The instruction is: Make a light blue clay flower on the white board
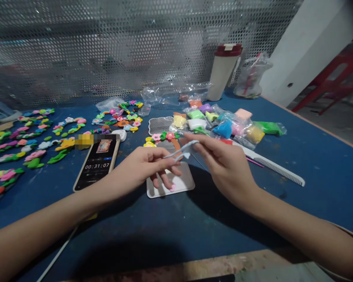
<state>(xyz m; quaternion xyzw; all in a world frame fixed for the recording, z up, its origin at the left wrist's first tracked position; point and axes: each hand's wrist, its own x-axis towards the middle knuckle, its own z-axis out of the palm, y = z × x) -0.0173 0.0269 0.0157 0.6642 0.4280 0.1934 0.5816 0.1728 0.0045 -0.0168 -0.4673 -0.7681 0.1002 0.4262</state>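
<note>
Between my hands, above the table, a strand of pale blue modelling clay (pixel 182 150) is drawn out and looks doubled. My left hand (pixel 148 164) pinches one end of it between thumb and forefinger, its other fingers hanging loose. The other end sits in the closed fingertips of my right hand (pixel 226 162). Below my left fingers lies a white tray (pixel 186 181) with a small pink piece (pixel 173 188) on it. Just behind, partly hidden by my hands, is a ring (pixel 176 148) decorated with clay flowers.
Bags of coloured clay (pixel 223 128) lie behind my right hand, with a white comb (pixel 276 167) nearer. A phone (pixel 97 164) showing a timer rests at left, beside many flower-decorated rings (pixel 70 124). A lidded cup (pixel 223 74) stands by the perforated metal screen (pixel 106 51).
</note>
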